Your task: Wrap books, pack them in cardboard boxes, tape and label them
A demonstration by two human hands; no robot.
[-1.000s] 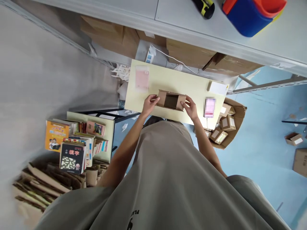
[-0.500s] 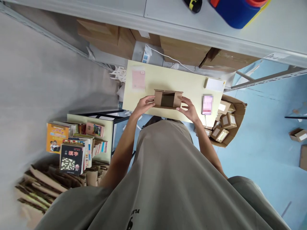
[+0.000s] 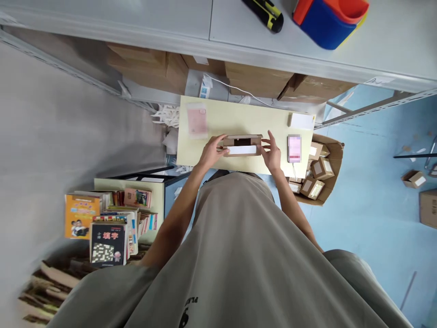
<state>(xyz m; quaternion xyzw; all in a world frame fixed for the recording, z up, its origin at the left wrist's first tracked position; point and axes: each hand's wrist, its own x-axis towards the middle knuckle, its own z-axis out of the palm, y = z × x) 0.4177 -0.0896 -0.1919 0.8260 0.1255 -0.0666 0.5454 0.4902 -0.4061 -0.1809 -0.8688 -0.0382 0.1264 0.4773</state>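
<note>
Over the pale yellow table [image 3: 239,111] I have a small cardboard box [image 3: 231,142] between my two hands. Its upper side shows a dark gap between flaps, and a white strip [image 3: 242,150] runs along the side nearest me. My left hand [image 3: 211,152] grips the left end, thumb near the end of the white strip. At the right end, the thumb and lower fingers of my right hand [image 3: 272,157] hold the box while its index finger sticks up. The inside of the box is too dark to make out.
A pink packet [image 3: 197,122] lies at the table's left. On the right are a white box [image 3: 302,121] and a phone [image 3: 294,148] on a cable. A large carton [image 3: 336,157] of small boxes stands beyond the right edge. Stacked books [image 3: 107,241] sit lower left; a grey shelf [image 3: 136,27] spans the top.
The box has been tilted in my hands, so its white strip now shows and the opening looks narrower. My right index finger has lifted. The view has shifted slightly.
</note>
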